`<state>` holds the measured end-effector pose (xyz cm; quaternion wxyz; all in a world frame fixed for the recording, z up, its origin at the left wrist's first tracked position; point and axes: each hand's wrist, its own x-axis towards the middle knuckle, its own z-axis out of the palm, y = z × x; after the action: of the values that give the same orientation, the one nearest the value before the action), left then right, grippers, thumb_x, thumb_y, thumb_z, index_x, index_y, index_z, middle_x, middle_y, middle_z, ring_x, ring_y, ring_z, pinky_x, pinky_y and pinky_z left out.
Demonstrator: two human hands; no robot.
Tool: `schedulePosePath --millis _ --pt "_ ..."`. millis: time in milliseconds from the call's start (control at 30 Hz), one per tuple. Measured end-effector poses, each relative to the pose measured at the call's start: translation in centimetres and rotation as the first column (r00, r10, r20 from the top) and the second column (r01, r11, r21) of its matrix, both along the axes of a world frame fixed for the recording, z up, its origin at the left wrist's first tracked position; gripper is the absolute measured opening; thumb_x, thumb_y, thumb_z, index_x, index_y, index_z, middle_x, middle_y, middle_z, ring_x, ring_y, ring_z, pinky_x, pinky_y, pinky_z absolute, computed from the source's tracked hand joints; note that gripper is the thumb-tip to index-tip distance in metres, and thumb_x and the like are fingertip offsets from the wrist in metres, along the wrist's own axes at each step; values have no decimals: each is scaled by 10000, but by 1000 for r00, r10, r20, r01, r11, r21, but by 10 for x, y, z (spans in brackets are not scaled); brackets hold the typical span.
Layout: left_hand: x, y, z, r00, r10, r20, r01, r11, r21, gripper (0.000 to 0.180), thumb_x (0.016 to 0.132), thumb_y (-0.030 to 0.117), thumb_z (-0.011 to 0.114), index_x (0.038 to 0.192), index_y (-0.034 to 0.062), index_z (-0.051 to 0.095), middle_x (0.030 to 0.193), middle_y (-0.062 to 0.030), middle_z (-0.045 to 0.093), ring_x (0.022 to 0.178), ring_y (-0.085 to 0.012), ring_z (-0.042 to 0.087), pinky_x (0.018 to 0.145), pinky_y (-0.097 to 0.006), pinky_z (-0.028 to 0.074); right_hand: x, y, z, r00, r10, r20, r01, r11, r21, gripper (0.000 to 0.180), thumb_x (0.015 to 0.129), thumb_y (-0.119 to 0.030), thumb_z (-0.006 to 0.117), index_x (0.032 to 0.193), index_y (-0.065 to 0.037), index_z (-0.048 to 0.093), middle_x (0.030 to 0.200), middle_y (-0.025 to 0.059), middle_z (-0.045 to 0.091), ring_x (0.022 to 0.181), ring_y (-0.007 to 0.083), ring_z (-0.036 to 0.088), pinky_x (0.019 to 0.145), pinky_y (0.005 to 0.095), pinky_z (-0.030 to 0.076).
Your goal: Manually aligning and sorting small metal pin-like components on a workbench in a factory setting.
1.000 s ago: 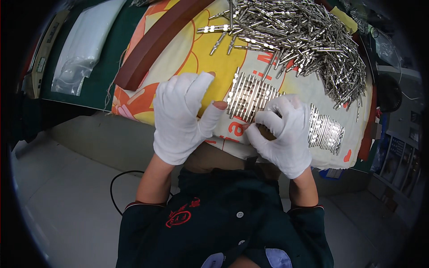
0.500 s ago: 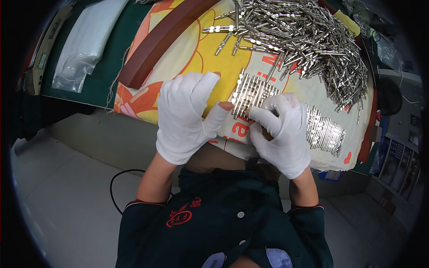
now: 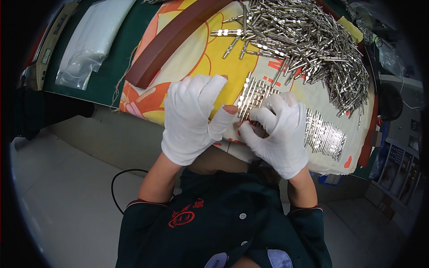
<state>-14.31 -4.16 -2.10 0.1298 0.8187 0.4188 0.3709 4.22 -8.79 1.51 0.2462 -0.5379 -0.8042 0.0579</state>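
My left hand [image 3: 190, 118] wears a white glove with bare thumb and fingertip ends. It is open, thumb and forefinger apart, just left of a row of slim silver metal rods [image 3: 251, 94] lying side by side on the cloth. Over the lower right part of that row is my right hand [image 3: 283, 134], gloved likewise. Its fingers are bent, and its thumb reaches left to the rods' near ends, apart from the forefinger. No rod shows between them. Beyond my right hand, another neat row of rods [image 3: 328, 136] continues to the right.
A large loose heap of similar rods [image 3: 308, 49] covers the far right. A dark red curved bar [image 3: 170, 40] lies across the patterned cloth [image 3: 192, 62] at left. Clear plastic bags [image 3: 89, 44] rest on the green tabletop [image 3: 114, 56]. A yellow piece [image 3: 351, 29] sits behind the heap.
My right thumb has shifted left, away from the forefinger, along the rods' near ends. My left hand has moved slightly right, closer to the row. The whole view has shifted a little.
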Motion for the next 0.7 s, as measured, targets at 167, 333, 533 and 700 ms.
schedulePosePath --millis 167,333,533,700 --pt "0 -2 -2 1000 3 10 -3 1000 21 468 931 470 554 1086 29 588 861 -107 577 761 -311 533 690 -429 380 -2 0 -3 999 -48 -2 48 999 -2 200 633 -148 727 662 -104 534 745 68 473 734 297 507 601 425 369" --pt "0 -3 -2 1000 13 5 -13 1000 14 389 925 382 572 1106 38 594 868 -106 567 798 -300 528 721 -422 385 -3 1 -2 999 -40 -3 40 999 15 202 642 -145 717 781 -110 576 775 67 478 754 291 510 609 426 370" --pt "1 -5 2 997 19 -69 -19 1000 1 357 818 213 647 1137 61 600 909 -78 553 831 -288 528 745 -419 387 2 1 5 991 8 134 1 998 -64 265 659 -156 718 903 -126 618 839 81 495 784 292 511 627 413 381" --pt "-3 -5 13 980 -101 -170 98 995 -27 410 766 121 636 1176 124 636 961 -82 560 872 -269 530 776 -400 373 31 15 7 991 -64 119 48 990 130 161 672 -68 724 805 -112 646 795 38 535 777 260 535 624 395 417"
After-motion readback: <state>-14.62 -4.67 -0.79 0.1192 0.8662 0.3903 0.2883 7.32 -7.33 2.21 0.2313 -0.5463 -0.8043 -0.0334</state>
